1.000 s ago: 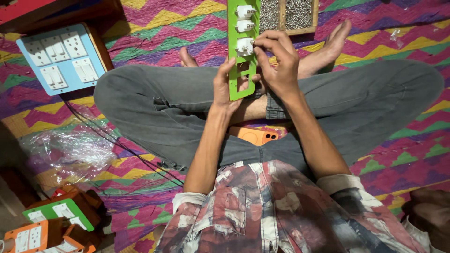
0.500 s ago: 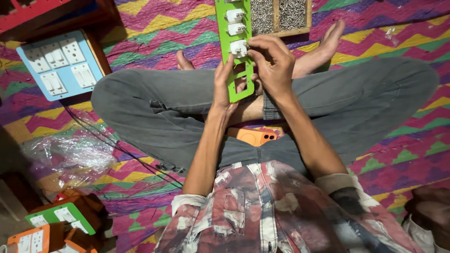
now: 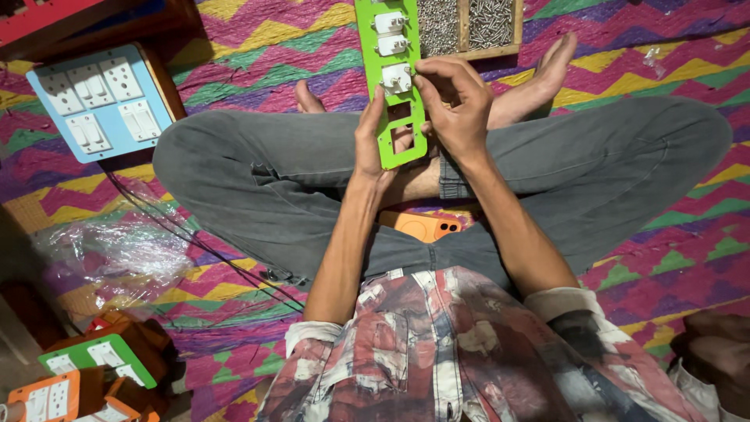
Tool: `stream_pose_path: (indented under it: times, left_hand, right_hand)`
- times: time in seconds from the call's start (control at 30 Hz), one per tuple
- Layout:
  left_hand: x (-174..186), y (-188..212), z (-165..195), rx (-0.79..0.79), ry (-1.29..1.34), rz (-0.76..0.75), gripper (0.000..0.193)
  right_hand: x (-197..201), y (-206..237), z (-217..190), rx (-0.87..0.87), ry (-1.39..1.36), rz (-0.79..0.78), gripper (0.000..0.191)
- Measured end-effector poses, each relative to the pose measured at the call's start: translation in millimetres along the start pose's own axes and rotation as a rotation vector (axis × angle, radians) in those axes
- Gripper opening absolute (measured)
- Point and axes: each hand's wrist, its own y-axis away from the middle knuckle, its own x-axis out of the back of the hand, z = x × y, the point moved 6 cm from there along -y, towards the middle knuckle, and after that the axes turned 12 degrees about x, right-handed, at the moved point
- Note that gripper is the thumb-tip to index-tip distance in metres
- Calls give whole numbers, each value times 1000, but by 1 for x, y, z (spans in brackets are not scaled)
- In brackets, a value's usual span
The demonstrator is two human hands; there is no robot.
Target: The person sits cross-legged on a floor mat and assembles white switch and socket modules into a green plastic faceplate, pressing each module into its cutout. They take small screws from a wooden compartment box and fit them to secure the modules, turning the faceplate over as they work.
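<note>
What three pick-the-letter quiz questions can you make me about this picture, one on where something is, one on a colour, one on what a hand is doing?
1. Where is the orange phone?
A. in the person's lap
B. on the wooden tray
C. on the blue board

2. What colour is the held plate?
A. red
B. green
C. white

3. What is the left hand doing?
A. lying flat on the mat
B. gripping the plate's edge
C. holding the phone

Answers: A, it lies between the crossed legs; B, plainly green; B, its fingers clasp the edge while the right hand pinches a white switch.

Screw tray (image 3: 469, 31) crowds the hands ahead, knees block both sides, lap lies open
</note>
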Motion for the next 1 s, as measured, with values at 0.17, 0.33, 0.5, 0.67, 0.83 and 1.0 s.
stream_pose_path:
  times: [0.17,0.33,0.5,0.67,0.83,1.0]
  left_hand:
    - [-1,-1,1,-34,7,-22,47]
    - [-7,2,4,-61,-102,-4,48]
    - [-14,0,8,-147,-255,4,47]
    - [-15,0,5,-263,-457,55,53]
    - [-16,1,2,-319,-441,4,51]
    - [-18,4,2,-262,-368,17,50]
  right_hand:
    - [1,-8,-18,200,271,-84,18]
    - [4,-14,-9,66,186,-148,13]
    - [7,-9,2,-97,163,-92,9]
    - [9,3,23,-341,16,-57,11]
    - [8,8,24,-392,-115,-14,11]
    - [7,1,-8,-148,236,-74,9]
